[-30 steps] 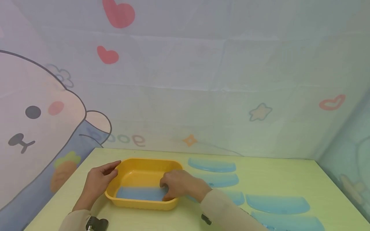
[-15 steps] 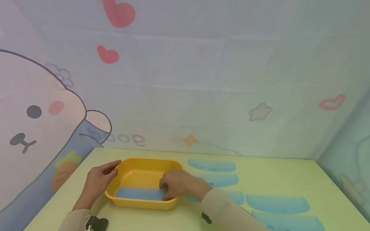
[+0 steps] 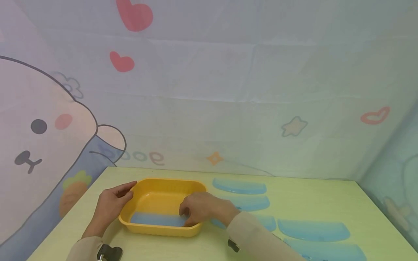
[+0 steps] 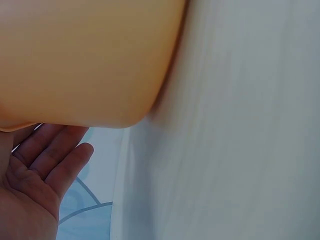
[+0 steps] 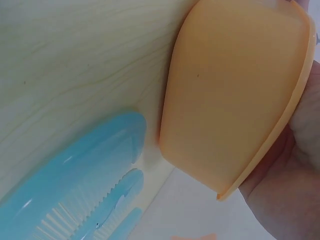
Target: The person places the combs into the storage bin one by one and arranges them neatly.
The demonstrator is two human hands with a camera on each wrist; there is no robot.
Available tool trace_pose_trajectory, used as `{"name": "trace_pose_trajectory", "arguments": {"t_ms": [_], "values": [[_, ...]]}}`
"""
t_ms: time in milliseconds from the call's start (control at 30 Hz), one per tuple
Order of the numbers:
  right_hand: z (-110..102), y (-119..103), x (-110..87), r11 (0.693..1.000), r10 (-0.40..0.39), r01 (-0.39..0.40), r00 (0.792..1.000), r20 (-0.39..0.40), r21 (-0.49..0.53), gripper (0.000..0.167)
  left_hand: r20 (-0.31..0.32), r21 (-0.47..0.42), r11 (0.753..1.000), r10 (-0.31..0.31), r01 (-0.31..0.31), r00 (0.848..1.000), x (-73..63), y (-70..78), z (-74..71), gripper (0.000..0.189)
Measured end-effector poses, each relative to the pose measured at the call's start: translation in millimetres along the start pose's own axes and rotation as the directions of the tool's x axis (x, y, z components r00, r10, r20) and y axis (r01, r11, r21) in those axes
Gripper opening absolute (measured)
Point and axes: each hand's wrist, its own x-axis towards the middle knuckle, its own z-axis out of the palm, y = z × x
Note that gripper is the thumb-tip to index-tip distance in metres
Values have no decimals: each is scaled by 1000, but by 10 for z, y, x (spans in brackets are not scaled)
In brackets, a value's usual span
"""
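A yellow plastic basin [image 3: 163,231] sits on the table, and a blue comb [image 3: 155,219] lies along its near side inside. My right hand [image 3: 204,206] reaches over the right rim, with thumb and curled fingers pinching the comb's right end, which they partly hide. At the left end, my left hand [image 3: 112,203] rests against the outside of the rim, its fingers extended. In the left wrist view these fingers [image 4: 65,155] lie relaxed beside the basin wall [image 4: 90,60]. The right wrist view shows the basin's outer side [image 5: 225,95], with the fingers hidden behind the rim.
Several blue combs lie flat right of the basin: one at the back [image 3: 240,186], another just nearer [image 3: 253,203], and one farther right [image 3: 315,231]. The right forearm overlaps some of them. Behind the pale green table [image 3: 303,203] hangs a printed cloth backdrop [image 3: 209,79].
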Motion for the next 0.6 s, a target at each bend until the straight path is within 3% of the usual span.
{"name": "trace_pose_trajectory", "arguments": {"t_ms": [267, 600], "values": [[-6, 30, -61, 980, -47, 69, 992, -119, 184, 36, 1, -4, 1000, -1, 1, 1000, -13, -6, -7, 38], [-81, 19, -308, 960, -123, 196, 937, -326, 202, 30, -7, 13, 1000, 11, -11, 1000, 4, -16, -10, 37]]}}
